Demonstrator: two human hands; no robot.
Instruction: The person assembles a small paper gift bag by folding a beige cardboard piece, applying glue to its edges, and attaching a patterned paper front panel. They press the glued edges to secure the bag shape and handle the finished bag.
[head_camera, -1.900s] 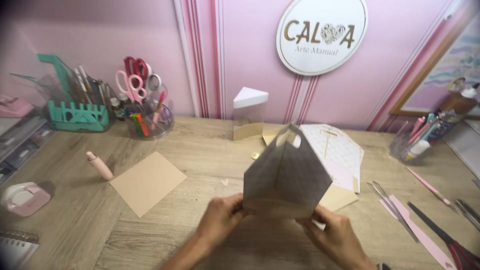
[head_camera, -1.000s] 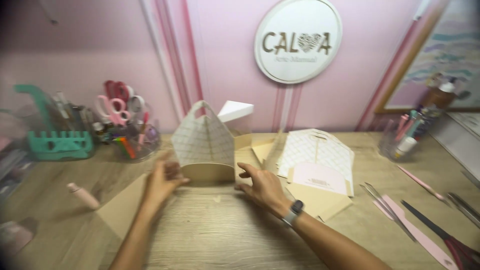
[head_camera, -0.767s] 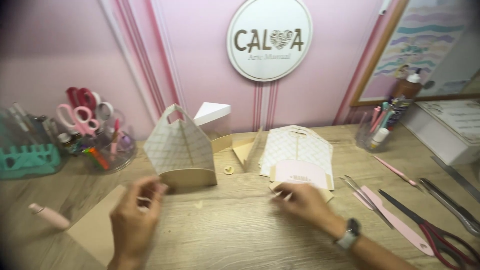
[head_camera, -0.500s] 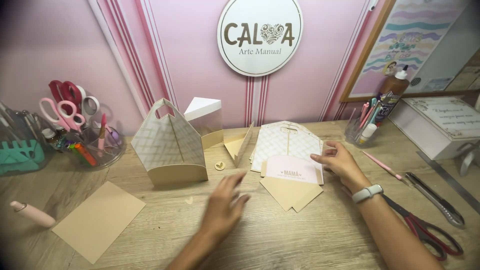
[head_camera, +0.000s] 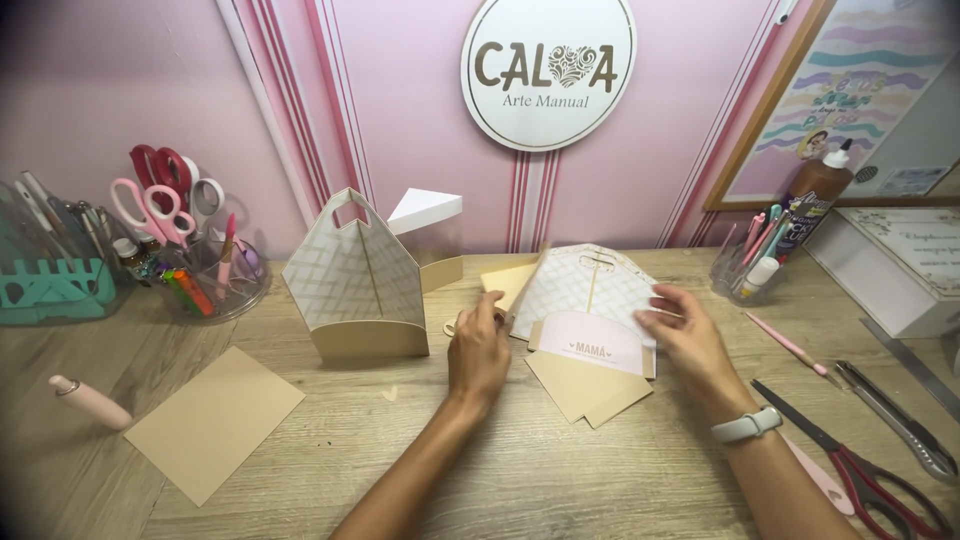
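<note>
Gripping the flat patterned box (head_camera: 590, 290), both hands have left the assembled box (head_camera: 355, 285).

Bare forearms; white wristband (head_camera: 746, 426)

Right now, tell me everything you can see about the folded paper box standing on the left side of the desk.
The paper box stands upright on the wooden desk, left of both hands. It looks like card: white sides with a thin tan lattice print, a plain tan band around the base, and a peaked top with a cut-out handle slot. A tan seam runs down its middle. It looks assembled and closed. Neither hand touches it; the left hand is the nearer one. A loose tan sheet lies in front of it.
</note>
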